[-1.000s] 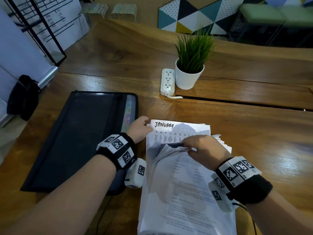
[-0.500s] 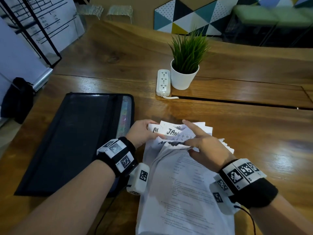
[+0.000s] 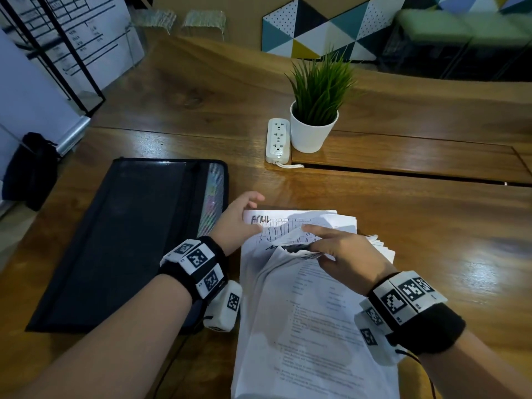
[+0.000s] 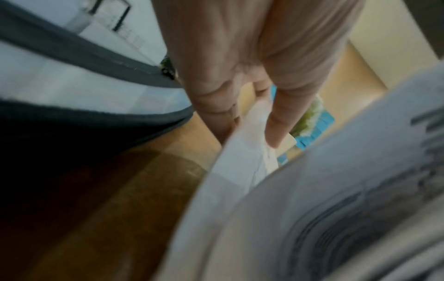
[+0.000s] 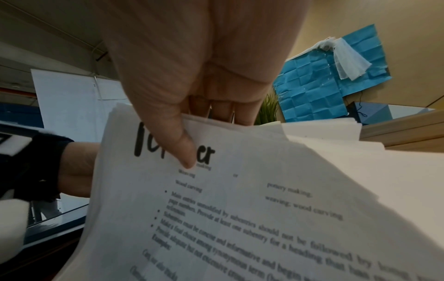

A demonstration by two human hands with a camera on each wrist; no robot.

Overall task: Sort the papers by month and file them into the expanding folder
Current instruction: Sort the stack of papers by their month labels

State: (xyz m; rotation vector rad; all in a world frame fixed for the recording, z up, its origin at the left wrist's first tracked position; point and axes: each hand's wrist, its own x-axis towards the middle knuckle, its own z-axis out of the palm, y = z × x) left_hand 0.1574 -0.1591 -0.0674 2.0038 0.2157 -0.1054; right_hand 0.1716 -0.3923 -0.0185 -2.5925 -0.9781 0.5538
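Observation:
A stack of white printed papers [image 3: 311, 326] lies on the wooden table in front of me. My right hand [image 3: 336, 251] grips the lifted far ends of the upper sheets, thumb on top of a page with a handwritten month [image 5: 175, 150]. Underneath, a sheet headed "April" [image 3: 288, 223] shows. My left hand [image 3: 241, 217] pinches that sheet's left corner [image 4: 250, 133]. The black expanding folder [image 3: 121, 240] lies flat to the left, its coloured tabs [image 3: 211, 200] showing along its right edge.
A white power strip [image 3: 277, 141] and a potted green plant [image 3: 315, 122] stand behind the papers. A dark slot [image 3: 417, 175] runs across the table to the right. A black bag [image 3: 28, 171] hangs off the table's left side.
The January sheet that was on show has been turned up into the right hand's bundle, and the April sheet now lies exposed. My left hand slid to its left corner.

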